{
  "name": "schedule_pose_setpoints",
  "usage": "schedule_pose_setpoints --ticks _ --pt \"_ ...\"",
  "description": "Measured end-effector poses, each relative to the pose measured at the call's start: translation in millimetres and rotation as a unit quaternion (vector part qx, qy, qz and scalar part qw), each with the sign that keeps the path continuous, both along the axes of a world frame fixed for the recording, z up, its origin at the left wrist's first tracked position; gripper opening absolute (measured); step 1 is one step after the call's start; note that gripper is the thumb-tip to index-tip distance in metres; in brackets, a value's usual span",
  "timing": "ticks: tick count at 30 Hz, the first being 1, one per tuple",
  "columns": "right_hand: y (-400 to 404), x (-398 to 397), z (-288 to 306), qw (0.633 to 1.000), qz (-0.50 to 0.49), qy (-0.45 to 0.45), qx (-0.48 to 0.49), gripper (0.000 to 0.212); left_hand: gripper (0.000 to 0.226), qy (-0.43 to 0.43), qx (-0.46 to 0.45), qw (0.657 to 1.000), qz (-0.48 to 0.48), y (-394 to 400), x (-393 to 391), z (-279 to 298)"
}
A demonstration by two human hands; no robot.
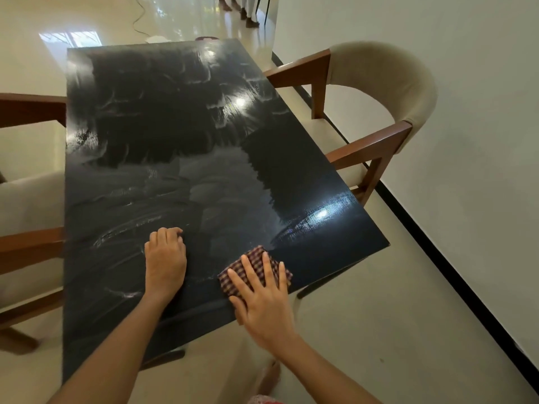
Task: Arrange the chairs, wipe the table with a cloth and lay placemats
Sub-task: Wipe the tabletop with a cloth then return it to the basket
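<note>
Right hand (264, 290): fingers straight and spread, pressing flat on the cloth near the table's near right edge.
Cloth (256, 262): folded checked fabric, lying on the table under the right hand's fingers, close to the near right corner.
Left hand (165, 259): resting on the table just left of the cloth, fingers curled under, holding nothing.
Table (163, 126): dark glossy top covered in damp wipe streaks, with a smoother dark patch at its right side.
Left chair (27, 205): wooden arms and pale seat, pushed against the table's left edge.
Right chair (379, 91): wooden frame with curved beige back, set at the table's right side, close to the wall (437, 39).
Floor (29, 39): pale, shiny; a thin cord (139, 17) trails across it beyond the table.
</note>
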State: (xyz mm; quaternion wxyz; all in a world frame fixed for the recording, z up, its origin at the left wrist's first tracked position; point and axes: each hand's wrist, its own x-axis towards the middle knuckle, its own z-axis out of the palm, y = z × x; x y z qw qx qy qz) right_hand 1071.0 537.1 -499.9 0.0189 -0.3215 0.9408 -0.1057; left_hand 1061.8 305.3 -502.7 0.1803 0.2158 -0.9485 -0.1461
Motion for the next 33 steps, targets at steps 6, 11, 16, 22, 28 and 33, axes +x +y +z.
schedule_pose_setpoints --ticks 6,11,16,22,28,33 --pt "17.4 -52.7 1.5 0.993 -0.114 0.013 0.022 0.05 0.017 -0.017 0.036 0.999 -0.002 -2.4 -0.4 -1.1" --pt "15.2 -81.8 5.7 0.976 -0.207 -0.023 0.063 0.055 0.016 -0.002 0.035 0.999 -0.007 -2.7 4.7 1.8" --pt "-6.8 -73.3 6.3 0.978 -0.205 -0.015 0.046 0.053 0.015 -0.002 0.028 1.0 -0.006 -3.2 4.0 -0.2" --pt "-78.2 -28.0 10.5 0.998 -0.067 -0.021 0.005 0.05 0.025 -0.002 -0.006 1.0 0.007 -7.5 -2.2 -0.2" --pt "-79.1 -29.8 8.6 1.0 -0.002 -0.011 -0.001 0.048 0.014 -0.006 -0.036 0.998 0.053 -22.9 -21.4 3.8" --pt "-53.7 -96.7 5.9 0.992 -0.121 -0.005 0.023 0.051 0.011 -0.007 -0.056 0.997 0.05 -39.1 -39.1 3.6"
